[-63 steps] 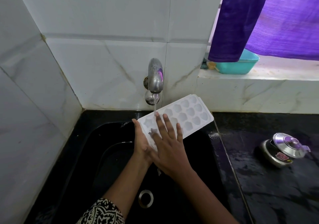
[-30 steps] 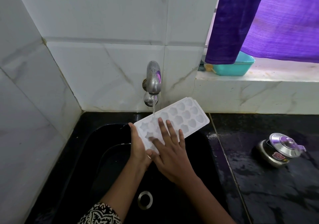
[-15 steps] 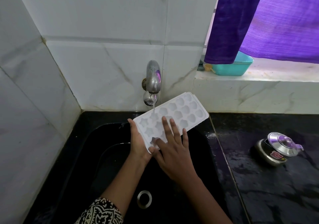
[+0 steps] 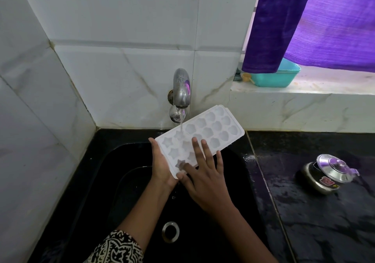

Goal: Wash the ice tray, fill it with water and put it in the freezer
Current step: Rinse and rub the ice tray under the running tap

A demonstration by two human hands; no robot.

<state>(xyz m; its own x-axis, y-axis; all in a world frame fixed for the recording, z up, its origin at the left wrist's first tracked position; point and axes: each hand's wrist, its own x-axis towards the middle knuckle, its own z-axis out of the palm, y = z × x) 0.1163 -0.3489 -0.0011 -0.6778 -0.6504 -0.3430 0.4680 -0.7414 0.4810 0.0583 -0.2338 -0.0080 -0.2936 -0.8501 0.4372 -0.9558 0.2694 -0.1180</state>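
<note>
A white ice tray (image 4: pixel 211 130) with star and shell moulds is held tilted over the black sink (image 4: pixel 85 181), its right end raised toward the wall. My left hand (image 4: pixel 161 165) grips its lower left edge. My right hand (image 4: pixel 205 173) lies flat on the tray's near end, fingers spread over the moulds. A thin stream of water runs from the steel tap (image 4: pixel 181 89) onto the moulds near the tray's left end.
A steel drain ring (image 4: pixel 170 231) sits in the sink bottom. On the wet black counter at right lies a small steel pot with a lid (image 4: pixel 326 173). A teal tub (image 4: pixel 276 76) stands on the window ledge under a purple curtain (image 4: pixel 316 21).
The tray's right end has tipped up higher against the wall. My right hand has slid a little toward the near end of the tray. Water keeps running.
</note>
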